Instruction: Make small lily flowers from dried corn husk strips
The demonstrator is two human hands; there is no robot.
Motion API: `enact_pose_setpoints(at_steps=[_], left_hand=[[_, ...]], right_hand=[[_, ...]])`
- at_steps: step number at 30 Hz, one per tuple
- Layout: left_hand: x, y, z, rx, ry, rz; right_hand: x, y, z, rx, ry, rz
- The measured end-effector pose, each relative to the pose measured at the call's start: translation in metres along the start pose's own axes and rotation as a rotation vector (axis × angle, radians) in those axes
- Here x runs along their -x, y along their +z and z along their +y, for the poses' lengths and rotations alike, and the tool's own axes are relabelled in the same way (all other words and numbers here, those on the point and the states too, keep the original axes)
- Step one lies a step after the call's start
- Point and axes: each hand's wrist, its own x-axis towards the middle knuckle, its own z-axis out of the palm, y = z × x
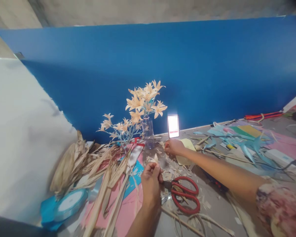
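Note:
My left hand (151,179) is pinched shut on a small pale flower (155,159), whose petals point up past the fingertips. Farther off, my right hand (174,147) reaches over the table with its fingers curled together. Whatever may be between them is too small or hidden to name. A lit phone (173,126) stands upright just behind that hand. Red-handled scissors (186,195) lie to the right of my left hand, among pale scraps. Behind both hands, a clear plastic bottle (148,133) holds cream lily-like flowers (145,97) on blue stems.
Dried husks (71,163) and long husk strips (113,194) lie at the left, with a roll of blue ribbon (71,204). Smaller cream flowers (122,126) stand beside the bottle. Coloured paper (246,131) and cords cover the right side. A blue panel (207,72) closes the back.

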Motion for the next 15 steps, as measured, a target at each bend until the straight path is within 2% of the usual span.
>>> enact_pose_setpoints(at_steps=[4,7,11,13,15], left_hand=[[-0.001,0.000,0.002,0.007,0.016,0.017],[-0.002,0.000,0.002,0.015,0.020,0.023],[-0.001,0.002,0.003,0.067,0.021,0.001],[0.002,0.004,0.004,0.118,0.012,-0.012],[0.007,0.007,0.005,0.160,-0.001,-0.029]], right_hand=[[-0.003,0.000,-0.005,-0.144,0.013,0.018],[0.009,-0.008,-0.008,-0.333,0.000,0.040],[0.054,-0.014,-0.020,-0.613,0.008,0.025],[0.083,-0.011,-0.028,-0.721,0.013,0.010],[0.108,-0.004,-0.036,-0.941,0.012,0.013]])
